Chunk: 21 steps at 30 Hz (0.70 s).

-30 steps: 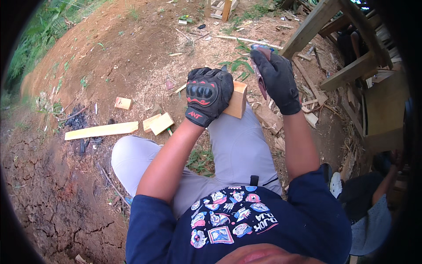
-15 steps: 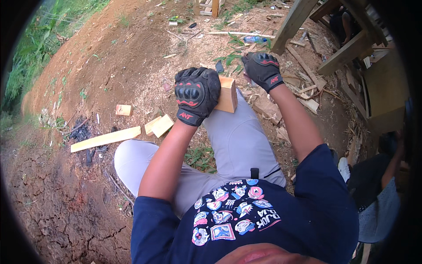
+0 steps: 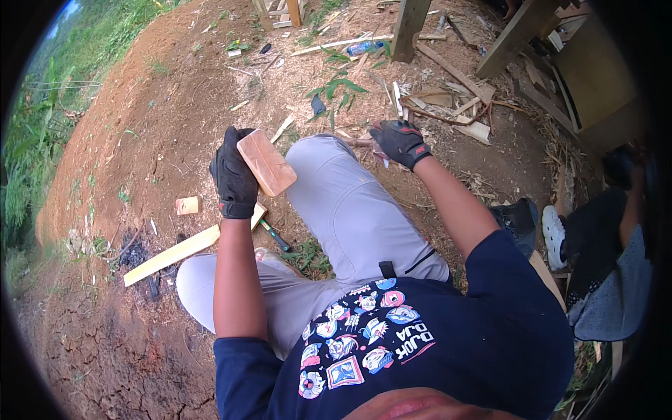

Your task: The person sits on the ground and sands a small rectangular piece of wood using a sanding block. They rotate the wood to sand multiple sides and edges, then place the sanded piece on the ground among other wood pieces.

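Observation:
I sit on bare earth with my legs in grey trousers stretched out. My left hand [image 3: 234,175], in a black glove, grips a light wooden block [image 3: 267,162] and holds it up over my left thigh. My right hand [image 3: 399,142], also in a black glove, is closed low beside my right knee, near the ground. A thin object seems to be in its grip, but I cannot make it out.
A long pale plank [image 3: 183,250] and a small wood offcut [image 3: 187,205] lie on the soil to my left. Scrap wood and timber posts [image 3: 409,24] are scattered ahead. Another person [image 3: 602,266] sits at my right. A green-handled tool [image 3: 274,236] lies by my thigh.
My left hand has turned and swung left with the block, showing its broad face. My right hand has dropped from above the block down to the ground beside my knee.

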Motion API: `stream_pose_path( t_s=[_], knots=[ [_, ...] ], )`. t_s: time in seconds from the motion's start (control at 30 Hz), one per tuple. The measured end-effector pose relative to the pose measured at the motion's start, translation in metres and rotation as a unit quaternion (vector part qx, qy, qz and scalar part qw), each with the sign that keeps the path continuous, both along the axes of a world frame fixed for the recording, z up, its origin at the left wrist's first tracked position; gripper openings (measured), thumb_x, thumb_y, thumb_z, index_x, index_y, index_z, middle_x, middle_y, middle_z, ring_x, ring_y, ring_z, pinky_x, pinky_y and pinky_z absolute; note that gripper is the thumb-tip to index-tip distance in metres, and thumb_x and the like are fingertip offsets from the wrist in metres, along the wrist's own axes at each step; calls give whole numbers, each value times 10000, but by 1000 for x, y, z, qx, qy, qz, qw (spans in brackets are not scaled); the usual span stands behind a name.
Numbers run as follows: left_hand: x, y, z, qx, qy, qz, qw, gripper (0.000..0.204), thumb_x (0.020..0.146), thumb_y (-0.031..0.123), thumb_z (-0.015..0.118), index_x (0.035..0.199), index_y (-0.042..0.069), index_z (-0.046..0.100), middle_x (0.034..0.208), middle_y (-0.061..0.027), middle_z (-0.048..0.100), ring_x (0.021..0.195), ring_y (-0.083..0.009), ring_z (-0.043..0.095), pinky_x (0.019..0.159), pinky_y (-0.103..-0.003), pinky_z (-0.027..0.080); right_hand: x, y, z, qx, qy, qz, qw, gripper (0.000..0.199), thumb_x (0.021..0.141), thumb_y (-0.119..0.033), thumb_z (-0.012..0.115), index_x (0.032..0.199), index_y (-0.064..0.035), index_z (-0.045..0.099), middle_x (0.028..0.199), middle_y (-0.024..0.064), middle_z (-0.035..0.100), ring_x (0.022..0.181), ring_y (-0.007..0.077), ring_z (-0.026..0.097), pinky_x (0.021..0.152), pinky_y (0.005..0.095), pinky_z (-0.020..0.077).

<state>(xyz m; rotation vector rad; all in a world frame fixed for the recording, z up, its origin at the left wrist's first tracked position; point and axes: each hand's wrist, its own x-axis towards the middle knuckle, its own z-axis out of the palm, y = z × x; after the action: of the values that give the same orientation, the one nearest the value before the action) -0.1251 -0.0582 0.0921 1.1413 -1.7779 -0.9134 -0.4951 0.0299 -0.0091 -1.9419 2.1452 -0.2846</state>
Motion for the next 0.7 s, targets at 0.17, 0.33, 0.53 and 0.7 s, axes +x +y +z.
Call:
stream_pose_path(
  t_s=[0.17,0.33,0.53,0.7],
  knots=[
    [55,-32,-64,93,376,-35,921,301,1108,270,421,1153,37,608,988,-137,674,878,-262,664,739,-417,571,-49,131,-96,218,20,-119,969,401,973,-387,514,1147,-101,735,1201,201,732,1099,411,705,946,530,549],
    [82,-33,-51,97,330,-14,939,305,1094,303,426,1132,54,599,965,-115,677,841,-261,661,729,-413,565,-63,182,-109,330,2,-172,928,477,949,-429,563,1247,-98,733,1304,194,714,1182,393,696,1004,506,547],
    [43,-12,-8,146,404,-24,903,211,1040,221,488,1015,34,582,878,-112,676,754,-239,665,654,-365,553,-185,178,-111,519,-82,-81,847,521,956,-468,703,1352,-133,644,1082,175,746,958,347,750,835,484,598],
    [84,-19,-10,-97,17,-15,995,277,1085,277,466,1118,34,593,941,-126,674,841,-277,671,756,-404,568,-260,108,-32,457,-192,-388,777,541,981,-485,680,1350,-97,603,1102,200,727,861,339,742,757,507,611]
  ],
)
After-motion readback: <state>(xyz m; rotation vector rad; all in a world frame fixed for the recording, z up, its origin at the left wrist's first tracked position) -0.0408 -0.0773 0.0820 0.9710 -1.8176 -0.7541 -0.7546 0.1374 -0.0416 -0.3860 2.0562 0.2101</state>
